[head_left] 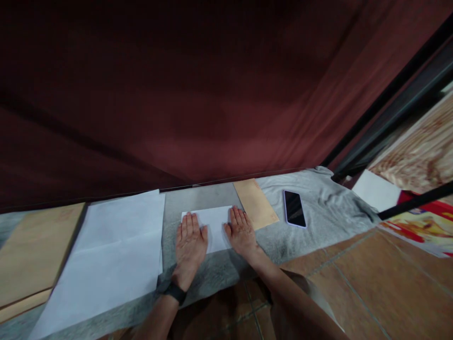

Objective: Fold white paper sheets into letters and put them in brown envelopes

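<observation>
Our left hand (191, 238) and right hand (241, 231) lie open, palms down, on the left and right ends of the small white paper (215, 226), mid-scene on the grey cloth (325, 212). Uneven pressure could skew or crease the paper, since the cloth looks soft. Our right hand seems to overlap the tan envelope (256, 203); sliding right might push that towards the phone (294, 208).

left hand (191, 240) flat on white paper (216, 226) | right hand (242, 234) likewise | tan paper (258, 205), phone (294, 208) on grey cloth (329, 222)
</observation>
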`<act>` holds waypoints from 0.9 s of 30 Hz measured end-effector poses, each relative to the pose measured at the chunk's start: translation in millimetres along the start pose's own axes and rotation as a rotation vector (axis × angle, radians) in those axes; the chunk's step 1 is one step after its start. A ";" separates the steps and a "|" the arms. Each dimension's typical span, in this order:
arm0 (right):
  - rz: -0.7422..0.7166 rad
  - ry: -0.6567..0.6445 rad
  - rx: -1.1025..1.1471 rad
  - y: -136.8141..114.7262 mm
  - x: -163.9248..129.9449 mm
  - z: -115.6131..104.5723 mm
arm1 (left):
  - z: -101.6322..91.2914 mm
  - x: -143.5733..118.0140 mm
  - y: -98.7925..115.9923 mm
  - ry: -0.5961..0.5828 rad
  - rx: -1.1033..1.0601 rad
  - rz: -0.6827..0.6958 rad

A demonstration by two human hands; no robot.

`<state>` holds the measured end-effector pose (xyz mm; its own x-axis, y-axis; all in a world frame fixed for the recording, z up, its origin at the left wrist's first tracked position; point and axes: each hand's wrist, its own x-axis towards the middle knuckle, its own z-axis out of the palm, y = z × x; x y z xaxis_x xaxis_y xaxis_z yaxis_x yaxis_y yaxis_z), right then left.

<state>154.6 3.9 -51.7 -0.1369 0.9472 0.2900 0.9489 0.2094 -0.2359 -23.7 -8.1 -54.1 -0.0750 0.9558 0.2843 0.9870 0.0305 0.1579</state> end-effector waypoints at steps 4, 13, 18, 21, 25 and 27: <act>-0.109 -0.012 0.081 -14.0 1.9 -5.3 | -8.4 -2.6 0.0 -0.041 0.051 -0.006; -0.222 -0.062 0.097 -31.2 0.0 2.4 | -15.3 -4.2 2.5 -0.088 0.059 -0.050; -0.156 -0.054 0.017 -14.7 3.1 3.7 | -9.3 -9.7 -6.9 -0.034 0.020 -0.052; -0.119 -0.046 0.012 -6.9 4.1 4.4 | -6.4 -13.9 -12.5 0.008 -0.019 -0.060; -0.092 -0.035 0.010 1.5 3.2 5.0 | -6.6 -20.0 -17.8 0.040 -0.046 -0.041; -0.094 -0.033 0.002 5.0 0.9 5.1 | -7.8 -23.0 -19.3 0.048 -0.035 -0.033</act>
<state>157.8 7.1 -57.3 -0.2347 0.9307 0.2805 0.9308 0.2983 -0.2111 -42.1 -33.0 -56.4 -0.1149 0.9392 0.3237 0.9784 0.0506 0.2005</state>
